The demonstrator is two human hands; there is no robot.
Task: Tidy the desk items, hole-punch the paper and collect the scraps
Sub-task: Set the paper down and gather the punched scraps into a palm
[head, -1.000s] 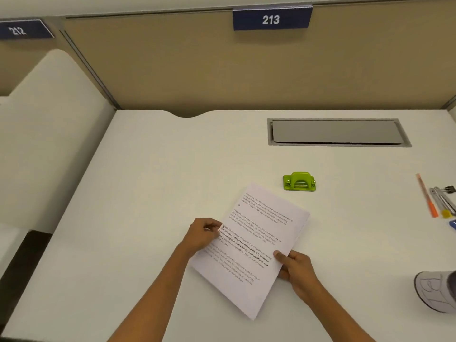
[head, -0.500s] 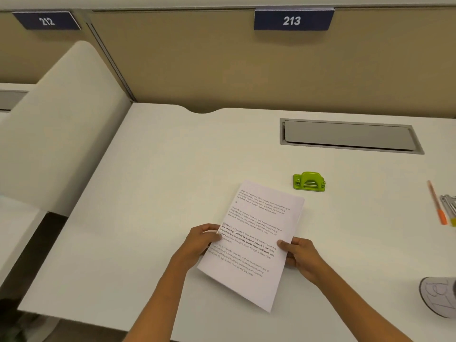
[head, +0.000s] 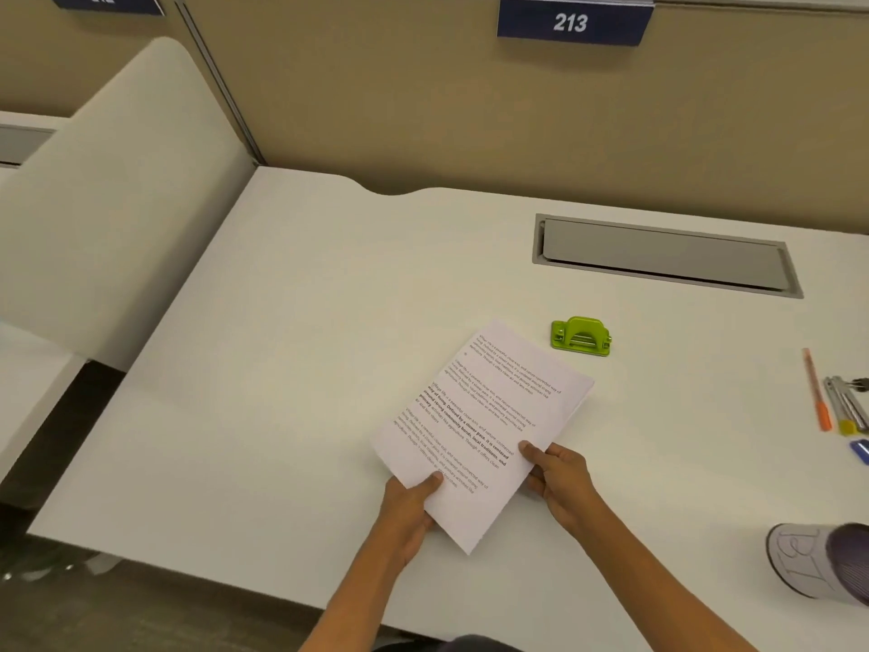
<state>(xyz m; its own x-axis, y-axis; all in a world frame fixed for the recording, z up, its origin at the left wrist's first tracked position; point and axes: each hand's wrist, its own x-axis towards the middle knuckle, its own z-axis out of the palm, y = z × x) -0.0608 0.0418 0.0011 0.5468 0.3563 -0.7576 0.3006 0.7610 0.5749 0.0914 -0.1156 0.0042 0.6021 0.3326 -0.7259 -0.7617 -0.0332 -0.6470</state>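
Paper (head: 484, 416), a printed sheet or thin stack, tilted over the white desk (head: 282, 369), near corner past the desk's front edge. Left of the paper, a pale divider panel (head: 117, 181). At the paper's near left edge, left hand (head: 409, 505), thumb on top, pinching the sheet. At the paper's right edge, right hand (head: 559, 477), thumb on top and fingers curled beneath, gripping it. Just beyond the paper's far corner, green hole punch (head: 581, 336), apart from it. Farther back from the paper, grey cable hatch (head: 663, 254). Well right of the paper, orange pen (head: 816, 390), metal tools (head: 846, 407), blue item (head: 860, 450) cut off by the frame, and a pale cup (head: 799, 562) on its side.
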